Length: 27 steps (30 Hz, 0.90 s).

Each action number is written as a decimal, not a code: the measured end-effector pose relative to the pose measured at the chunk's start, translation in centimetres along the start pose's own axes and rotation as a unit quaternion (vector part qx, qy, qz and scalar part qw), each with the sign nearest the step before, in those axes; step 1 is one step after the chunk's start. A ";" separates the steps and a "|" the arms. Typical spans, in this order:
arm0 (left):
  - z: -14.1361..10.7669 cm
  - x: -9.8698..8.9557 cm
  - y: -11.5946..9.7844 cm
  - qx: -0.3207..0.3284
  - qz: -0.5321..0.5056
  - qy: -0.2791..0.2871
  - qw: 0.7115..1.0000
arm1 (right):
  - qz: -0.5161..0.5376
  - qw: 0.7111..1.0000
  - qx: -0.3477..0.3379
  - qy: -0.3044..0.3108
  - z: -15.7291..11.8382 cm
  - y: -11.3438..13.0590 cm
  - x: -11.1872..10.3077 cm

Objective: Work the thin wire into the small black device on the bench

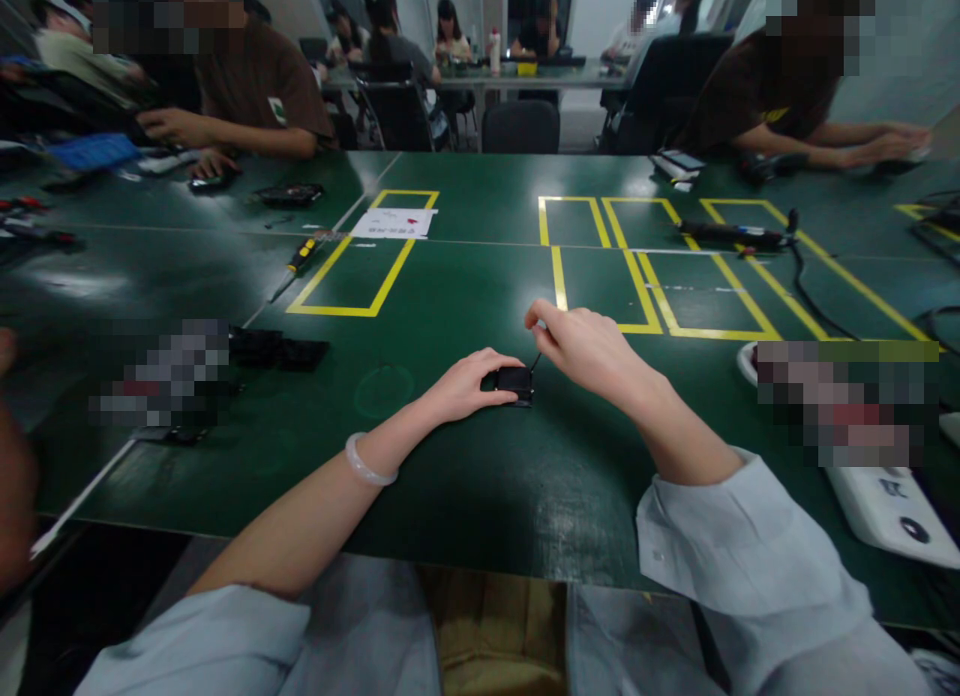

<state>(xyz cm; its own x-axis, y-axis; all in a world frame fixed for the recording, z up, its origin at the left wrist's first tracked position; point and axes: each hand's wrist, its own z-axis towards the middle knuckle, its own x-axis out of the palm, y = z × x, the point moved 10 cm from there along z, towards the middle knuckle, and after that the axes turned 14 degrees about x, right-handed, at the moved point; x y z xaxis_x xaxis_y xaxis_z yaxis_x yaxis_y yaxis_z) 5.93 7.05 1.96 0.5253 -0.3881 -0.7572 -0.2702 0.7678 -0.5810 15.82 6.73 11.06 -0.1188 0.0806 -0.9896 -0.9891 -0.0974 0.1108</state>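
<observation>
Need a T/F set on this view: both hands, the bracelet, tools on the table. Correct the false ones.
1. The left hand holds a small black rectangular part. True.
2. The right hand lies flat on the green tabletop. False: it is raised, holding a thin dark rod that slants down to the part.
3. A pale ring-shaped bracelet is on the right wrist. False: left wrist.
4. A screwdriver with a yellow-and-black handle lies on the tabletop. True.
5. The black cylindrical corded tool stands upright. False: it lies on its side.
</observation>
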 end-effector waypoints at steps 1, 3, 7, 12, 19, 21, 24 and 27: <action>0.0 0.0 0.0 0.001 0.000 -0.001 1.000 | 0.001 1.000 0.002 -0.001 0.0 0.0 0.0; 0.0 0.0 0.0 0.003 0.000 0.000 1.000 | 0.002 1.000 0.005 0.000 0.0 -0.1 0.0; 0.0 0.1 0.1 0.001 0.001 0.001 1.000 | -0.004 1.000 0.006 0.004 0.0 0.0 0.0; 0.0 0.1 0.1 -0.003 0.002 0.001 1.000 | -0.018 1.000 0.008 0.004 0.0 0.0 0.0; -0.1 0.1 0.2 0.002 0.004 0.001 1.000 | -0.004 1.000 -0.004 -0.008 -0.1 0.1 -0.1; -0.1 0.2 0.2 0.004 0.003 0.000 1.000 | -0.003 1.000 -0.002 -0.009 -0.2 0.1 -0.2; -0.1 0.2 0.1 0.006 0.001 0.000 1.000 | 0.000 1.000 0.000 -0.006 -0.2 0.1 -0.3; -0.1 0.1 0.1 0.003 0.002 -0.001 1.000 | 0.001 1.000 0.001 0.001 -0.1 0.2 -0.3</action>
<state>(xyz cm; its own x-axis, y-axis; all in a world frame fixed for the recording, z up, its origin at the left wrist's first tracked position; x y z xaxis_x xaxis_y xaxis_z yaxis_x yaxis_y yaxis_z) 5.91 7.05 1.78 0.5253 -0.3844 -0.7592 -0.2670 0.7727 -0.5759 15.69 6.61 11.38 -0.1197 0.0782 -0.9897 -0.9891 -0.0951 0.1121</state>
